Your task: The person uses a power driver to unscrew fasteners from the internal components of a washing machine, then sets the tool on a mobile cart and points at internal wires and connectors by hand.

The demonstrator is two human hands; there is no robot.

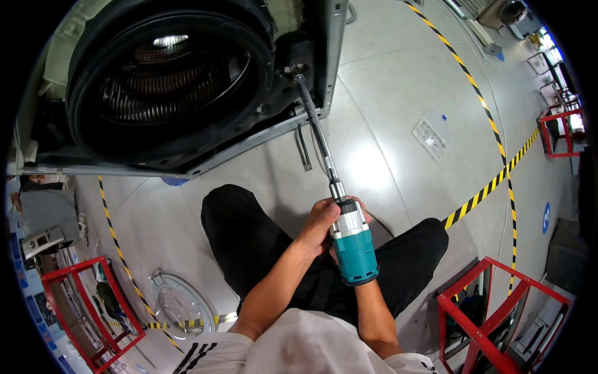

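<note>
My left hand (319,223) is wrapped round the silver front of a teal power impact wrench (355,249). Behind the tool's body my right hand (369,292) is mostly hidden, with its wrist coming up under the rear end, where it appears to hold the handle. A long metal extension bar (319,134) runs from the wrench to a fastening spot on the dark part beside the drum opening. That opening, ringed by a black rubber door gasket (265,75), belongs to a washing machine with its front panel off; the ribbed metal drum (149,93) shows inside.
The machine's metal frame edge (333,56) stands to the right of the bar. A round glass door (180,305) lies on the floor at lower left. Red metal frames (492,311) stand on both sides. A clear compartment box (430,135) lies near striped floor tape (479,199).
</note>
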